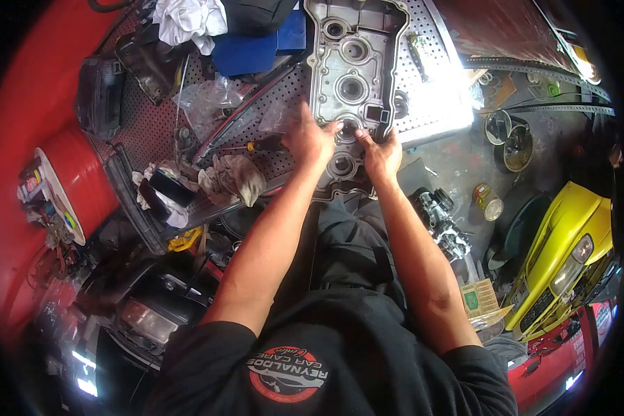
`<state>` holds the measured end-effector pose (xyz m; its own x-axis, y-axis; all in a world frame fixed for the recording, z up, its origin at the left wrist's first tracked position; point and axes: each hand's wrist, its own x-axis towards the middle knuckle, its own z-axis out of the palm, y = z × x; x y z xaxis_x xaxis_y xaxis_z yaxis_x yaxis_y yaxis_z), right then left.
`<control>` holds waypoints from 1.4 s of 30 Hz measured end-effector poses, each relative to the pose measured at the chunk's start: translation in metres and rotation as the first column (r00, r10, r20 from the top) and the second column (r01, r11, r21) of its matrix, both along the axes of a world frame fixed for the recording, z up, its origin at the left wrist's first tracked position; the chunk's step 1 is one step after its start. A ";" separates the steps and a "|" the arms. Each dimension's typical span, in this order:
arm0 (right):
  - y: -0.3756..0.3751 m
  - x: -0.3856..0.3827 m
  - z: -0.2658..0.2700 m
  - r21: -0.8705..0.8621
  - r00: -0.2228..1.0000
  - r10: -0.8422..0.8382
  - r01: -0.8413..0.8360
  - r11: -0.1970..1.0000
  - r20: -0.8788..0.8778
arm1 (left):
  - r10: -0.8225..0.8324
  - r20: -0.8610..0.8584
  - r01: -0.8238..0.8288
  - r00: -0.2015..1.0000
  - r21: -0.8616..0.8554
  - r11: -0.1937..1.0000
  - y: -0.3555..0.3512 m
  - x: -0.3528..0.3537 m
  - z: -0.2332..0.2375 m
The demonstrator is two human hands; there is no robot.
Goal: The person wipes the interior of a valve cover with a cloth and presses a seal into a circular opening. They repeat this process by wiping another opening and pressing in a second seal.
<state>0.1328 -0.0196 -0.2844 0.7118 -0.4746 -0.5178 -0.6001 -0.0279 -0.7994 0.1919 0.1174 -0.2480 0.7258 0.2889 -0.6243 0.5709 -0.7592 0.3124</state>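
A metal engine valve cover (pixel 324 66) lies with its hollow side up across the edge of a perforated metal table, with a row of round ringed holes along it. My left hand (pixel 312 144) is at its left edge, index finger stretched along the side and thumb pressing on one ringed hole (pixel 347 130). Opposite, my right hand (pixel 383 156) wraps its fingers round the right edge, and its thumb rests at the same hole. The undersides of both hands are hidden. A screwdriver (pixel 253 146) lies left of my left hand.
On the perforated table (pixel 145 121) are a crumpled rag (pixel 232 179), a phone (pixel 172 187), clear plastic bags (pixel 211 96) and a blue box (pixel 246 52). Below on the right are a metal engine part (pixel 442 222), a can (pixel 489 201) and a yellow car bumper (pixel 555 229).
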 end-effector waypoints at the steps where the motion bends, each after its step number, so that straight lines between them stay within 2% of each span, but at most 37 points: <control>1: -0.001 -0.001 -0.002 0.024 1.000 0.007 -0.007 1.000 0.006 | -0.015 0.030 0.015 0.999 -0.013 1.000 0.003 -0.002 -0.001; 3: -0.002 -0.001 -0.004 0.036 1.000 0.008 -0.008 0.999 -0.010 | -0.048 0.090 0.052 0.995 -0.040 0.998 0.007 -0.006 -0.003; 9: 0.000 0.008 0.011 0.037 0.995 -0.005 0.009 0.999 -0.097 | 0.009 -0.021 -0.010 1.000 -0.054 0.998 0.002 0.004 0.012; 17: 0.002 0.014 0.020 -0.033 0.988 0.003 -0.008 0.999 -0.156 | -0.038 0.011 0.039 0.999 -0.009 0.999 0.002 0.000 0.005; 21: -0.001 0.018 0.018 0.022 0.990 0.012 -0.009 1.000 -0.144 | -0.028 -0.038 0.030 0.999 0.055 0.998 0.000 0.006 0.004; 25: -0.003 0.020 0.022 0.071 0.983 0.015 -0.002 0.997 -0.184 | 0.031 -0.117 -0.026 0.993 0.041 0.999 -0.004 0.012 0.015; 32: -0.005 0.026 0.023 0.095 0.966 0.035 -0.011 0.995 -0.257 | 0.052 -0.138 -0.043 0.989 0.068 0.997 -0.006 0.018 0.013; 38: -0.006 0.025 0.013 0.157 0.976 -0.013 0.049 0.986 -0.218 | 0.067 -0.176 -0.049 0.982 0.104 0.993 -0.010 0.023 0.015; 42: -0.005 0.036 0.036 0.103 0.954 0.005 0.027 0.994 -0.299 | 0.074 -0.153 -0.060 0.985 0.090 0.994 -0.008 0.022 0.008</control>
<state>0.1684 -0.0249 -0.2484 0.5117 -0.4135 -0.7531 -0.8117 0.0545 -0.5815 0.2138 0.1096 -0.2404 0.5984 0.3906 -0.6996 0.6582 -0.7375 0.1513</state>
